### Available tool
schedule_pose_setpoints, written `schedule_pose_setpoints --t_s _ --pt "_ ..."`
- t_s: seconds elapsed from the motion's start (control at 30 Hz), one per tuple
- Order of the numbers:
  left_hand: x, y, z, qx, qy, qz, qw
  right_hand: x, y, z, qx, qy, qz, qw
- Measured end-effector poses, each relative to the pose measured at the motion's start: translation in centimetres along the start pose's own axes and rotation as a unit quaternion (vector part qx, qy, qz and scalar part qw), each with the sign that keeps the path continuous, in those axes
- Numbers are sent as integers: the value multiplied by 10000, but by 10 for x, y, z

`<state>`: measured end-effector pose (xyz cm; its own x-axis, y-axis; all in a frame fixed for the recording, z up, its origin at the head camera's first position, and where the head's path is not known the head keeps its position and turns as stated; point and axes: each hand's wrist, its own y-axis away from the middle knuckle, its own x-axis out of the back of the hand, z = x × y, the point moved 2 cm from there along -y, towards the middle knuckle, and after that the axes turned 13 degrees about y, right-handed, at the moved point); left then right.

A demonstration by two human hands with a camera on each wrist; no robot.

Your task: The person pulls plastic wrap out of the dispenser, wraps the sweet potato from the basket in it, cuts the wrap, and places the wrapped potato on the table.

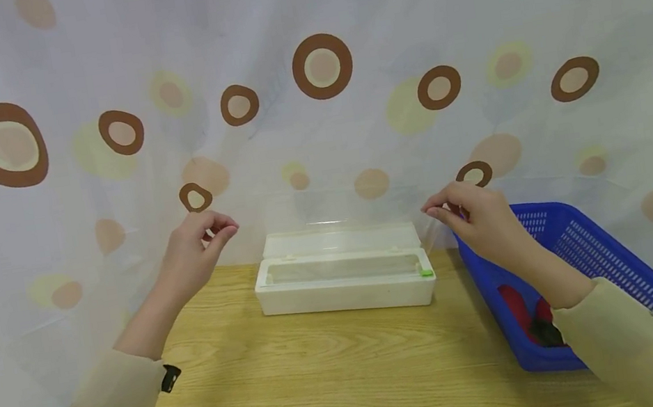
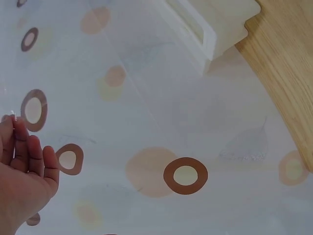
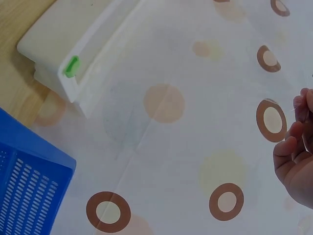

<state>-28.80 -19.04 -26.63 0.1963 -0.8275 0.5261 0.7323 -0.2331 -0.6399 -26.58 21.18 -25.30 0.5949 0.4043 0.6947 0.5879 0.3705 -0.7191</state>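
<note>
Clear film point(image 1: 327, 222) stretches over the white box point(image 1: 347, 299), pinched by the left hand point(image 1: 191, 252) and right hand point(image 1: 480, 215); uneven pulling could fold or tear it (such thin stuff probably clings to itself).

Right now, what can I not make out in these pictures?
Left wrist: left hand, cut by left edge.
Right wrist: right hand, cut by right edge.
Head: clear film between the hands, too transparent to trace.
Head: red items in blue basket, partly behind right sleeve.
</note>
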Motion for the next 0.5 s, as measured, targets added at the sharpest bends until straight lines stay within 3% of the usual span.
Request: schedule_pose_setpoints --t_s 0.33,0.5 --pt "5 37 2 -508 55 -189 9985 5 32 -19 135 -400 73 9991" --pt "6 58 2 -338 129 -391 9986 4 48 -27 319 -676 67 9972"
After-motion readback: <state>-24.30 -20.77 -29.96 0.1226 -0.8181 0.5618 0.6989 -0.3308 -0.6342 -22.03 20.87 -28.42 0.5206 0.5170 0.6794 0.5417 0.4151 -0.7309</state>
